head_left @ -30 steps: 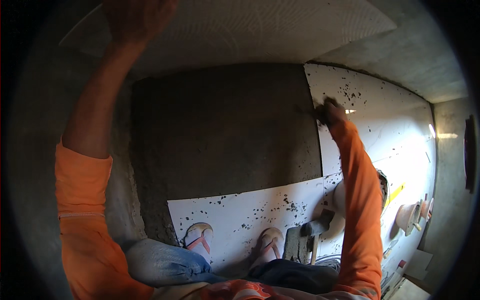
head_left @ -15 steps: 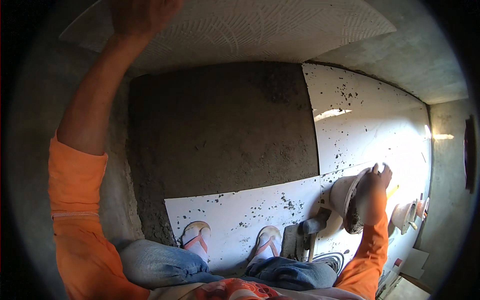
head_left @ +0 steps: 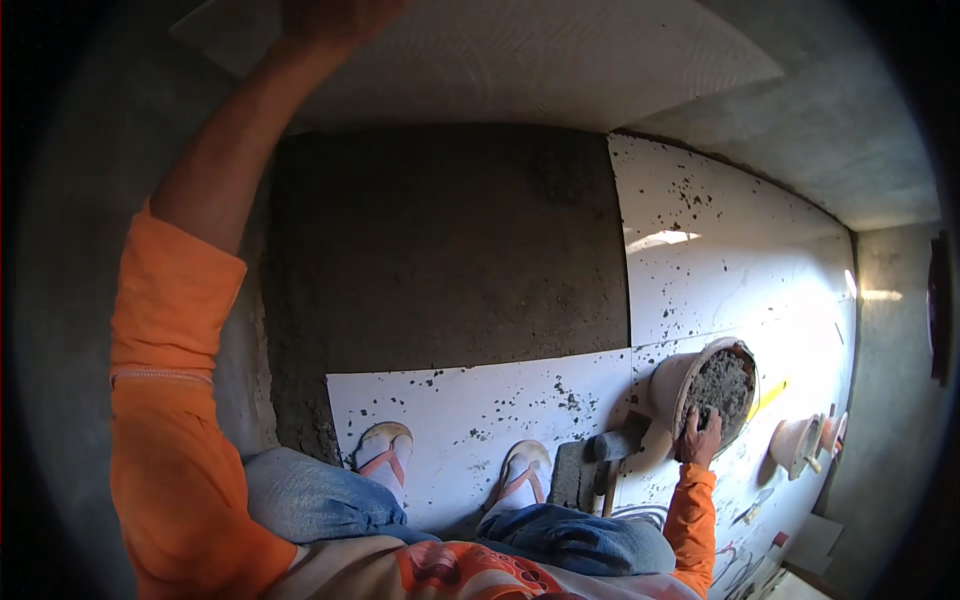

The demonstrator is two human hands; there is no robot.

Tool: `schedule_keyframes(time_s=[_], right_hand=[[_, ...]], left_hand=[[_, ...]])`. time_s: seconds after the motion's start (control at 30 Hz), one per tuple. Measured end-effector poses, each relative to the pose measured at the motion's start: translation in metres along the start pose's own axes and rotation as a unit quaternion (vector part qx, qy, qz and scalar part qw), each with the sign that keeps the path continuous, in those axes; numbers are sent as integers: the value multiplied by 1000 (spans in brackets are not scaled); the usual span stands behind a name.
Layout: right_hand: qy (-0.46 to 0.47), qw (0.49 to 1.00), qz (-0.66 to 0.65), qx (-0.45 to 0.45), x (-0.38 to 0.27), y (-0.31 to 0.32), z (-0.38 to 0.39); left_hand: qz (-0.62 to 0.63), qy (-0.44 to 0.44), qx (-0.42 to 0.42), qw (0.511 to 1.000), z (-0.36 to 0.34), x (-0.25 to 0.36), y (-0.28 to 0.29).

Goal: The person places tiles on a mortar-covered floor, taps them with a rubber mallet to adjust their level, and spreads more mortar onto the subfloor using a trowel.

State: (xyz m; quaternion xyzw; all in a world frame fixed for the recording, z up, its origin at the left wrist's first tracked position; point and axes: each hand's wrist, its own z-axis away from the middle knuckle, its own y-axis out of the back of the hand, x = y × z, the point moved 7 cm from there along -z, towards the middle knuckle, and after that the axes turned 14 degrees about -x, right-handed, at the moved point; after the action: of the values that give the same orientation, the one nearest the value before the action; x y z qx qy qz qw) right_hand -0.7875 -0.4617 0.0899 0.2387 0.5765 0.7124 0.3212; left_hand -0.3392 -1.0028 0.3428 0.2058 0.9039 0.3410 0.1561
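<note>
My left hand (head_left: 345,18) is raised at the top edge, against a large tile (head_left: 560,60) whose ridged back stands tilted on the far side. The frame cuts off its fingers, so its grip is hidden. My right hand (head_left: 698,440) reaches over the near rim of a bucket (head_left: 672,388) on the right. The fingers are curled into grey mortar (head_left: 722,385), with a dark lump between them. The bucket leans over, its mouth facing right.
Dark bare mortar bed (head_left: 450,250) lies ahead, bordered by white floor tiles (head_left: 470,420) strewn with crumbs. A mallet (head_left: 622,440) rests beside a flat grey trowel-like piece (head_left: 573,478). Farther right are a yellow object (head_left: 768,398) and a smaller bucket (head_left: 792,448). Walls close in left and right.
My right hand has moved from the bucket's far right side to its near rim, uncovering the mortar inside. My left hand stays up by the tile; the whole view has shifted slightly.
</note>
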Motion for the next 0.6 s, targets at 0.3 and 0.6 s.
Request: schedule_keyframes(time_s=[0.3, 0.6], right_hand=[[-23, 787, -603, -128, -100, 32, -99], [356, 869, -325, -114, -365, 72, -126]], left_hand=[[1, -11, 14, 1000, 1, -3, 10], [6, -31, -14, 999, 6, -7, 5]])
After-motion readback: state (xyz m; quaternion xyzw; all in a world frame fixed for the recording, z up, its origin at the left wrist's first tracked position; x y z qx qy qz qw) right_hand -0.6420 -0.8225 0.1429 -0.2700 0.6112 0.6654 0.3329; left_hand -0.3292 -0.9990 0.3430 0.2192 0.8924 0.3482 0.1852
